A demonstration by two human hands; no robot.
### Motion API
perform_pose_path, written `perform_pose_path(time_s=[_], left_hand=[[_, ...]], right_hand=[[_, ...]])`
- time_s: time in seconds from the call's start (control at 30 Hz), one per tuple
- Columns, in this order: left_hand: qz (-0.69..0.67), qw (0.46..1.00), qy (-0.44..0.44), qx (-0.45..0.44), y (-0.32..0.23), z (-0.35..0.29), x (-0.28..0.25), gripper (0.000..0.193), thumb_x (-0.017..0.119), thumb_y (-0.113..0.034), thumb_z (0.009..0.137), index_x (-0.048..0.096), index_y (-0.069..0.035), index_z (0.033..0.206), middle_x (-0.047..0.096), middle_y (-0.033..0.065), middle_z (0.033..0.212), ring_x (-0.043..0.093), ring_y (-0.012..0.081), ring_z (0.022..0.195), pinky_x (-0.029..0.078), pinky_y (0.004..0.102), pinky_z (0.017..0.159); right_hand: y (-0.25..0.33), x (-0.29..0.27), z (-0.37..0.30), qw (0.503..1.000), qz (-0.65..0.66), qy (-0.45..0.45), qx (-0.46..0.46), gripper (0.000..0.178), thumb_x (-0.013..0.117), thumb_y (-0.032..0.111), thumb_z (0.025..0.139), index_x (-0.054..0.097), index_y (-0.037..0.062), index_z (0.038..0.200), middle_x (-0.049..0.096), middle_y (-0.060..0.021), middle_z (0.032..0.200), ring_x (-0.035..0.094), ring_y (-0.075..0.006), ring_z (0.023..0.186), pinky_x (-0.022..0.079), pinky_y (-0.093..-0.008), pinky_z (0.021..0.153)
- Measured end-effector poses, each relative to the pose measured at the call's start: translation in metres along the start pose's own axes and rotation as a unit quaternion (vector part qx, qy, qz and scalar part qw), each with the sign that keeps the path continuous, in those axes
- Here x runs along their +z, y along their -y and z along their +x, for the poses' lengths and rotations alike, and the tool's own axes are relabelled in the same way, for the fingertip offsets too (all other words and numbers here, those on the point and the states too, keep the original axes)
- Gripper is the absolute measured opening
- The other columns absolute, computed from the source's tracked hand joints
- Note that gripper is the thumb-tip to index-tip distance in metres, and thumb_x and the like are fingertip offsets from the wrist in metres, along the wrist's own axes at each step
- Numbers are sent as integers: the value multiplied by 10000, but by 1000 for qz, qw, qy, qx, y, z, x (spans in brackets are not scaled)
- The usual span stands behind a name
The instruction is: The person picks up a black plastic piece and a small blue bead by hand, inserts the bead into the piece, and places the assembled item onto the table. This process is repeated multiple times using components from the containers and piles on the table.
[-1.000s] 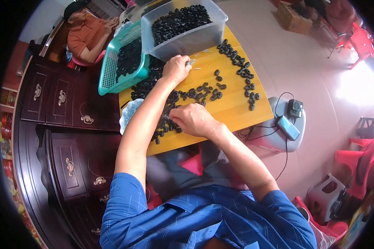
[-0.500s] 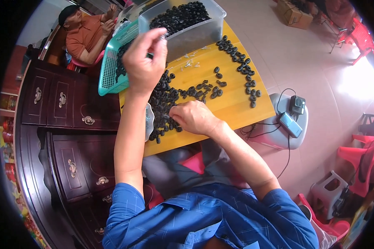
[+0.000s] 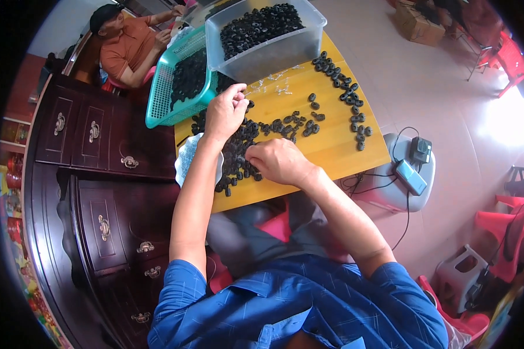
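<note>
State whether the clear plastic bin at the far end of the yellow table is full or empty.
Nearly full: the clear plastic bin has no lid, and small black rings are heaped close to its rim.

Bright daylight fills the room. A strong white glare sits on the pale tiled floor (image 3: 509,119) at the far right. The round picture bends at its edges, with black corners. Everything looks sharp.
</note>
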State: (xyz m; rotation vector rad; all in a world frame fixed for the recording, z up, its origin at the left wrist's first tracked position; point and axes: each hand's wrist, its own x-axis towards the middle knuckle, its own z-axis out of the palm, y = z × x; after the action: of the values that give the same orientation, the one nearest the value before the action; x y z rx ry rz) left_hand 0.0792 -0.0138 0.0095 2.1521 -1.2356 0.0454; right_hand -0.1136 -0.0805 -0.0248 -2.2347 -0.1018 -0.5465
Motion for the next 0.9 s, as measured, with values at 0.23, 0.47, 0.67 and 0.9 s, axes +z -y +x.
perform_pose_path(time_s=[0.23, 0.47, 0.67, 0.9], left_hand=[[61, 997, 32, -43, 23, 0, 9, 278, 717, -107, 813, 696, -79, 1089, 713, 129, 915, 696, 300, 812, 553, 395, 740], [101, 995, 22, -11, 29, 8, 17, 243, 699, -85, 833, 700, -41, 1072, 714, 113, 897, 698, 230, 772, 553, 338, 719], [191, 979, 24, 63, 17, 11, 37, 227, 710, -145, 805, 722, -76, 1021, 694, 138, 1004, 646, 336, 972, 527, 440, 860], [226, 967, 57, 104, 20, 17, 48, 88, 712, -123, 802, 743, -79, 872, 687, 104, 912, 628, 322, 905, 519, 423, 847]], right_hand=[[1, 3, -1, 1000, 11, -5, -11, 115, 599, 155, 884, 629, 66, 818, 674, -143, 758, 672, -357, 755, 535, -466, 665], [-1, -2, -2, 1000, -3, 16, 3, 77, 618, 137, 877, 647, 76, 914, 678, -133, 789, 670, -350, 770, 530, -463, 694], [1, -2, -2, 1000, 5, -1, -6, 118, 601, 151, 888, 632, 62, 817, 676, -151, 764, 676, -351, 756, 538, -461, 671], [1, -4, -1, 1000, -2, -12, -13, 121, 609, 154, 887, 633, 57, 819, 678, -152, 751, 676, -354, 733, 538, -464, 663]])
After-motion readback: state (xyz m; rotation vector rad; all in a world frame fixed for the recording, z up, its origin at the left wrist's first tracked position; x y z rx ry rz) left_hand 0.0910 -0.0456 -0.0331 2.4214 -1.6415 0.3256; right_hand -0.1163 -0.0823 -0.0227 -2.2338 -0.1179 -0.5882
